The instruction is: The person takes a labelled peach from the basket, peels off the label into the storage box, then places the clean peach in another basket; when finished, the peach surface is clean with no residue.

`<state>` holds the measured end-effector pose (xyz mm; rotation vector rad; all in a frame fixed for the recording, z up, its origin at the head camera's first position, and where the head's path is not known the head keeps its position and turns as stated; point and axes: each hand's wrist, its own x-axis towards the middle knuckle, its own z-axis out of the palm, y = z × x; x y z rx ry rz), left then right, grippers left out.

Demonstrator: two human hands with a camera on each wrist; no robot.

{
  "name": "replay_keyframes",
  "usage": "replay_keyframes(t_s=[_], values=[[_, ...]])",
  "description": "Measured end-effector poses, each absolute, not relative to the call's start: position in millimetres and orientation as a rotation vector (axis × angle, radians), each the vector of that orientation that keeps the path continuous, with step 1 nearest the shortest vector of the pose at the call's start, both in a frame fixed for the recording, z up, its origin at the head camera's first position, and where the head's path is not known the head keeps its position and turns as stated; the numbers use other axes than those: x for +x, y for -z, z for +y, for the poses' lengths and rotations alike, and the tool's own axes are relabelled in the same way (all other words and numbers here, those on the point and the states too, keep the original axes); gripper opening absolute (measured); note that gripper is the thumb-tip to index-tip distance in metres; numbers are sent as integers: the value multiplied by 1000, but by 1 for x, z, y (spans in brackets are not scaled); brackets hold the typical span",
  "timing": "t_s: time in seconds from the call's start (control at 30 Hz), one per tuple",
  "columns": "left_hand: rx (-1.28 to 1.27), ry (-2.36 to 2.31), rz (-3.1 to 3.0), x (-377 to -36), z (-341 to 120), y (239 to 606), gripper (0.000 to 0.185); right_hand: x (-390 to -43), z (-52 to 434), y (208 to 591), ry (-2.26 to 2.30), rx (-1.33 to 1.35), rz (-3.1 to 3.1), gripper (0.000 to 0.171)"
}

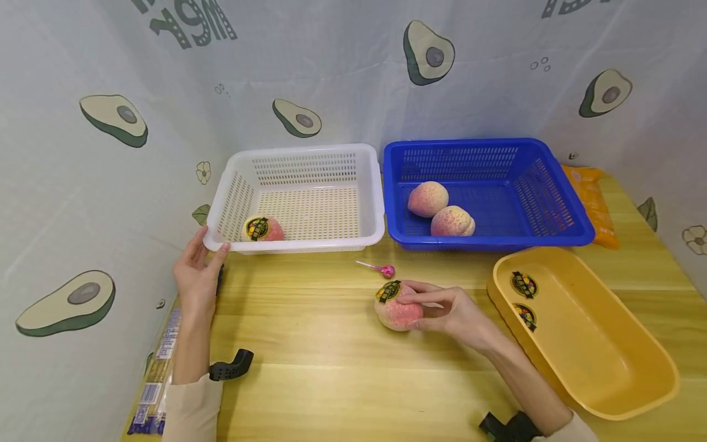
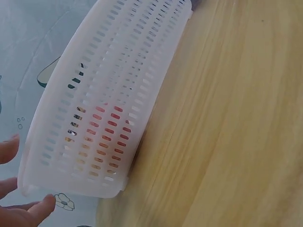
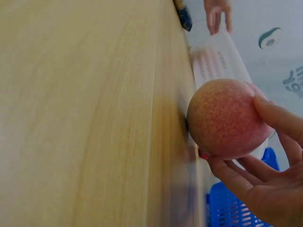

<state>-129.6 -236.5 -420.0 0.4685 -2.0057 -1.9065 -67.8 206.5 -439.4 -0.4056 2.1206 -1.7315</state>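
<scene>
My right hand (image 1: 450,310) grips a pink-and-cream peach (image 1: 399,313) with a black-and-gold sticker, low over the wooden table. In the right wrist view the thumb and fingers lie around the same peach (image 3: 227,118). At the front left corner of the white basket (image 1: 298,247), my left hand (image 1: 199,276) holds the rim, its thumb on the front edge. Inside that basket is another stickered peach (image 1: 273,230), also glimpsed through the slots in the left wrist view. A lollipop (image 1: 386,271) lies just beyond the held peach.
A blue basket (image 1: 491,240) beside the white one contains two peaches (image 1: 428,199). To the right stands a yellow bin (image 1: 585,325) with two stickers inside. An orange packet (image 1: 593,202) lies behind it, and several packages (image 1: 157,374) line the left table edge.
</scene>
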Motion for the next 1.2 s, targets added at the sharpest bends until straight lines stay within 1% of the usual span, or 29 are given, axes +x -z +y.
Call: replay_keyframes(t_s=[0.1, 0.2, 0.3, 0.4, 0.53, 0.63, 0.77, 0.87, 1.0, 1.2], values=[[380, 1728, -2003, -123, -231, 418, 63, -66, 207, 439, 1724, -396, 2120, 42], [218, 1618, -1868, -115, -215, 415, 50, -64, 209, 438, 1732, -385, 2105, 41], [-14, 1637, -1795, -105, -186, 414, 37, -63, 211, 438, 1731, -376, 2109, 39], [-208, 1747, -1948, -91, -147, 419, 39, -61, 214, 439, 1727, -374, 2118, 38], [-310, 1815, -2372, -70, -99, 429, 56, -61, 215, 439, 1720, -354, 2111, 37], [-364, 1883, -2547, -59, -74, 438, 64, -62, 215, 439, 1725, -360, 2099, 35], [-405, 2152, -2546, -53, -52, 449, 66, -63, 216, 440, 1753, -376, 2073, 36], [-367, 2363, -2491, -52, -42, 454, 66, -63, 218, 439, 1771, -365, 2050, 37], [-272, 2519, -2382, -54, -35, 458, 64, -63, 221, 439, 1784, -338, 2032, 38], [-219, 2566, -2302, -57, -29, 461, 56, -63, 224, 439, 1785, -343, 2029, 34]])
